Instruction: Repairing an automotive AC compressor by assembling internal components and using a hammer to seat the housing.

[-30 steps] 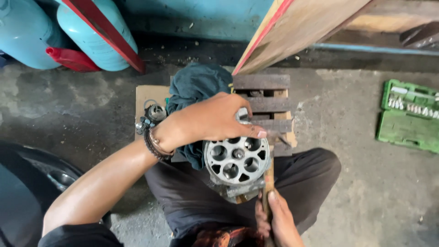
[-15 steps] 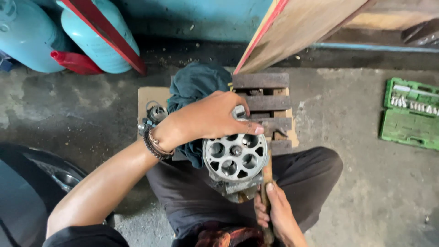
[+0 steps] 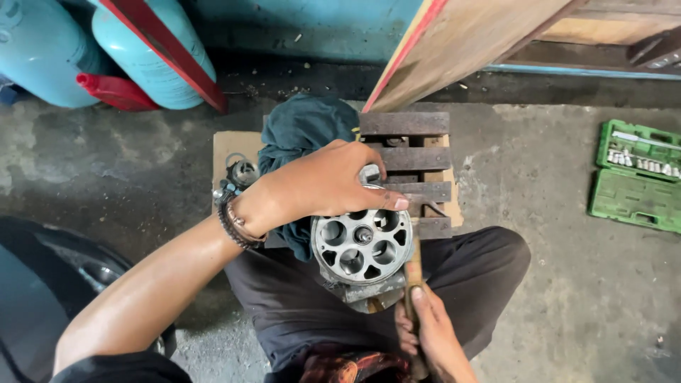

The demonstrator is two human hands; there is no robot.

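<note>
A round metal engine part (image 3: 362,245) with several bored holes in its face rests on my lap, against a small wooden slat pallet (image 3: 415,159). My left hand (image 3: 323,184) lies over its top edge and grips it, a dark beaded bracelet on the wrist. Below it my right hand (image 3: 425,333) is closed around a wooden tool handle (image 3: 413,273) that runs up along the part's right side; the tool's head is hidden behind the part. A dark teal rag (image 3: 298,135) lies bunched under my left hand.
Two light blue gas cylinders (image 3: 152,57) and a red container (image 3: 117,92) stand at the back left. An open green socket set case (image 3: 638,177) lies on the concrete floor at right. A slanted wooden board (image 3: 468,42) leans overhead. A dark tyre (image 3: 50,276) sits at left.
The round part and my left hand have stayed almost still. My right hand has shifted slightly on the wooden handle, close under the part.
</note>
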